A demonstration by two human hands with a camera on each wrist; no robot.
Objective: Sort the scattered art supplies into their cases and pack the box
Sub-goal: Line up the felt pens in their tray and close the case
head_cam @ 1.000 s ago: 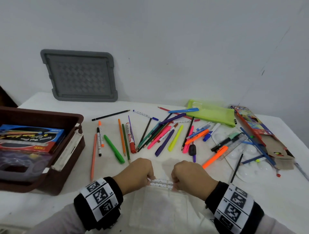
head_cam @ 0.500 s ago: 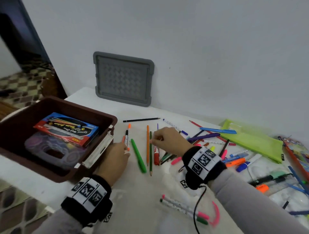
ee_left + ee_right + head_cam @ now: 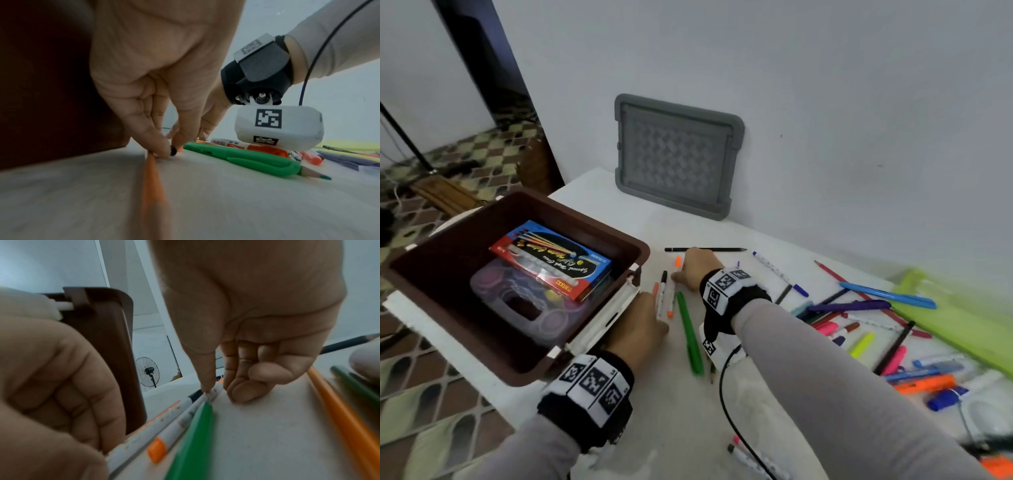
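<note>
Two hands meet at the centre of the head view, beside the open brown box [image 3: 602,236] at left, which holds a coloured pencil case [image 3: 551,260]. The left hand [image 3: 643,322] pinches the near ends of two white felt pens [image 3: 665,298] lying on the white surface [image 3: 678,428]. The right hand [image 3: 693,269] has thumb and fingers [image 3: 207,379] gripping their far ends, while more pens lie scattered at right.

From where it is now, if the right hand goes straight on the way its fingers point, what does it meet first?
Probably the black pencil lying crosswise just beyond the right hand; past it only bare table, then the wall. Depth is unclear.
</note>
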